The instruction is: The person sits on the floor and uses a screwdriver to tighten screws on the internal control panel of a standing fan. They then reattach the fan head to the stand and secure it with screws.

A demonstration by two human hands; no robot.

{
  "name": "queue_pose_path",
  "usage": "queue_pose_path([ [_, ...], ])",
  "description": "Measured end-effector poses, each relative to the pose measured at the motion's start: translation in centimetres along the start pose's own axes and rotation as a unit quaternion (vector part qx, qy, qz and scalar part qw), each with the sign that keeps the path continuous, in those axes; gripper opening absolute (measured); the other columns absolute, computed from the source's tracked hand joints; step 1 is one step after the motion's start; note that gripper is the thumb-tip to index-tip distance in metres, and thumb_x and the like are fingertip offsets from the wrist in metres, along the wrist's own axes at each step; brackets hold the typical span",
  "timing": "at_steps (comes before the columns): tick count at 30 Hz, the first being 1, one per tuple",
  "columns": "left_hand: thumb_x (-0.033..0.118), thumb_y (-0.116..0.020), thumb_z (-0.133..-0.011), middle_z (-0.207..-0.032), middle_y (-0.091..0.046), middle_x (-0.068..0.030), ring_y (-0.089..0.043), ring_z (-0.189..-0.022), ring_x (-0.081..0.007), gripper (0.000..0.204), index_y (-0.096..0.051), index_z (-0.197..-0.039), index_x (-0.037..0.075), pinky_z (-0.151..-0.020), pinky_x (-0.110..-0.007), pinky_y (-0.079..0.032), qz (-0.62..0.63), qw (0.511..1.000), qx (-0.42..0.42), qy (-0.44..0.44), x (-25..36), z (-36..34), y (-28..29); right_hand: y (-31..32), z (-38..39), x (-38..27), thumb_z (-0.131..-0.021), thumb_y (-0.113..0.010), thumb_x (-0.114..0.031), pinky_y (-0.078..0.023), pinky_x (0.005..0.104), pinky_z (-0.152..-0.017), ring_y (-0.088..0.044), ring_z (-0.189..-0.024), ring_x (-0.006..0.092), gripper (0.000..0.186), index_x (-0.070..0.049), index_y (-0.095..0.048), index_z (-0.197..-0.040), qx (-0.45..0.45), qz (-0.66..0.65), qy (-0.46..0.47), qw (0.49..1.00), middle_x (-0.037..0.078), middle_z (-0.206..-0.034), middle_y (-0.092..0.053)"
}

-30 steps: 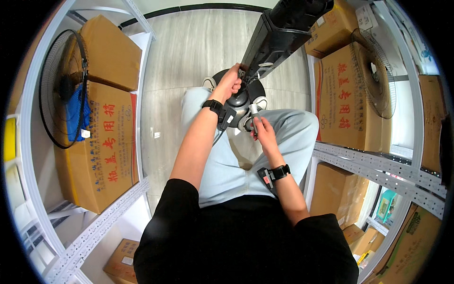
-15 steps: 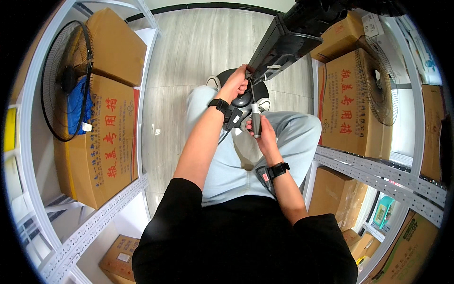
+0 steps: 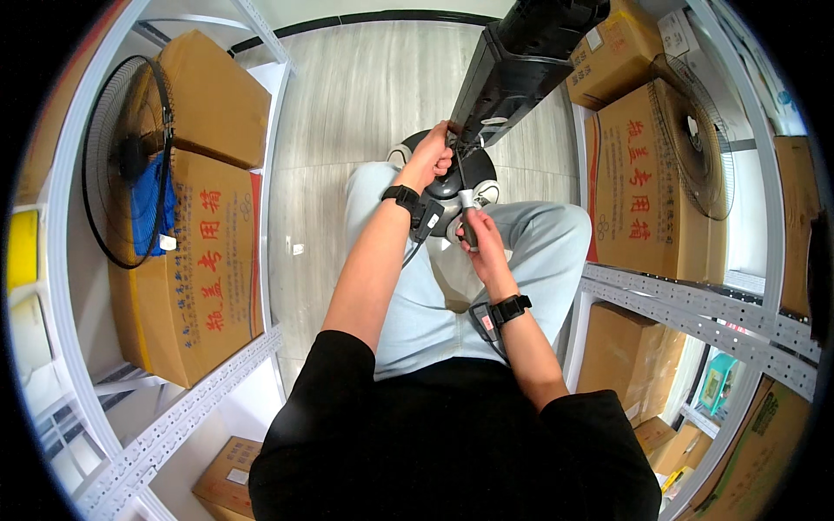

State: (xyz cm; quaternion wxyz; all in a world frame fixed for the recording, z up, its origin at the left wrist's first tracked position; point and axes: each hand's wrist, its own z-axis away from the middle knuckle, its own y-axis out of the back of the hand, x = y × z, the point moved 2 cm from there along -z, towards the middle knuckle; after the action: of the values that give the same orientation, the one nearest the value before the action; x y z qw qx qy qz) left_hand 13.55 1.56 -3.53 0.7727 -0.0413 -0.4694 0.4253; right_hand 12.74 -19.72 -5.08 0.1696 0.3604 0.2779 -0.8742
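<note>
A tall black fan stand (image 3: 508, 82) leans over its round black base (image 3: 480, 156) between my feet. My left hand (image 3: 429, 158) is closed around the lower end of its housing. In my closed right hand (image 3: 488, 245) is a screwdriver (image 3: 469, 214) with a grey and dark handle. Its thin shaft points up at the underside of the housing, beside my left fingers. Whether the tip sits in a screw is too small to tell.
A round black fan grille (image 3: 130, 161) leans on cartons (image 3: 204, 260) on the left shelf. Another grille (image 3: 692, 135) leans on a carton (image 3: 627, 174) at the right. Metal shelf rails (image 3: 695, 304) flank both my sides. A small white piece (image 3: 298, 249) lies on the floor.
The top of the fan stand has swung left and stands more upright in view. The screwdriver handle has tilted slightly within my right hand. My left hand keeps its hold.
</note>
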Motion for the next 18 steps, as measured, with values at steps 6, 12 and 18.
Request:
queue_pose_path([
  [6, 0.042, -0.029, -0.1, -0.056, -0.025, 0.0066, -0.02, -0.042, -0.004, 0.031, -0.049, -0.108, 0.019, -0.037, -0.021, -0.014, 0.008, 1.0, -0.004, -0.004, -0.1, -0.2, 0.1, 0.6, -0.4, 0.7, -0.092, -0.061, -0.034, -0.042, 0.0219, -0.057, -0.059, -0.078, 0.0082, 0.034, -0.009, -0.051, -0.112, 0.012, -0.015, -0.018, 1.0, 0.001, -0.086, -0.064],
  [12, 0.04, -0.029, -0.099, -0.054, -0.025, 0.0065, -0.019, -0.041, -0.0045, 0.03, -0.049, -0.107, 0.019, -0.037, -0.021, -0.014, 0.018, 1.0, 0.007, 0.0, -0.2, -0.2, -0.2, -0.1, 0.0, -0.1, -0.093, -0.06, -0.036, -0.043, 0.0216, -0.058, -0.059, -0.078, 0.0079, 0.03, -0.01, -0.053, -0.107, -0.015, 0.003, -0.029, 0.999, -0.001, -0.087, -0.063],
  [18, 0.04, -0.029, -0.099, -0.054, -0.025, 0.0065, -0.019, -0.041, -0.0047, 0.029, -0.049, -0.107, 0.019, -0.037, -0.021, -0.014, 0.013, 1.0, 0.01, -0.001, -0.1, -0.2, -0.2, 0.4, -0.4, 0.6, -0.095, -0.055, -0.04, -0.044, 0.0222, -0.059, -0.06, -0.075, 0.008, 0.031, -0.011, -0.054, -0.107, 0.022, -0.011, -0.009, 1.0, 0.0, -0.083, -0.06],
])
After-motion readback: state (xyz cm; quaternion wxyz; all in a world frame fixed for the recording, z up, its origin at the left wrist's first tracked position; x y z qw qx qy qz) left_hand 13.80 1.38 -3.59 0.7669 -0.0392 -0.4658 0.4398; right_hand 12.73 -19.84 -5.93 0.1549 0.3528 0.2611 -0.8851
